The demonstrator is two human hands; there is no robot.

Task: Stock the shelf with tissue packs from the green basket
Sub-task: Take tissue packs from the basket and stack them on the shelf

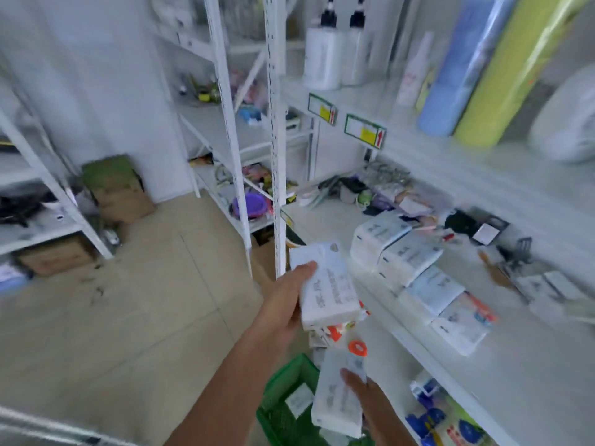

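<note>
White tissue packs fill each grip: left hand [286, 304] near the shelf [502, 381], right hand [370, 400] over the green basket [283, 397].

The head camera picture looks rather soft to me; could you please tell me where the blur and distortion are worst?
Head view: motion blur smears the whole frame, worst at the right edge around the blue and yellow-green rolls; print on the white tissue pack in the left hand is unreadable; wide-angle distortion tilts the white shelf uprights; lighting is even, without glare.
</note>
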